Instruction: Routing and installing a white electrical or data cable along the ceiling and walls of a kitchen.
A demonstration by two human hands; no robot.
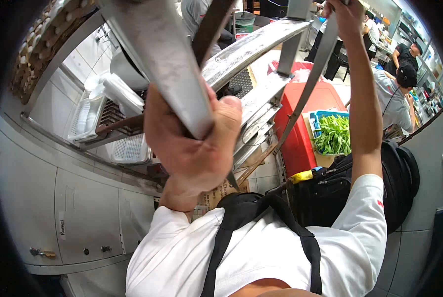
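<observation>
A metal stepladder (253, 49) stands right in front of me, its pale treads stained and scuffed. My left hand (194, 138) is wrapped round its near left side rail (164, 59), which looms large across the upper left. Raised high at the upper right, my right hand (342, 17) has its fingers curled round the other side rail (313, 81). Part of that grip is cut off by the picture's edge. Several treads run between the two rails, below the level of my right hand.
To the right, a red cooler box (293, 128) bears a blue basket of green leafy vegetables (334, 133). Black bags (337, 193) lie beside me. Grey lockers (85, 213), a rack with white baskets (130, 148) and egg trays (46, 47) line the left. Several people work farther off.
</observation>
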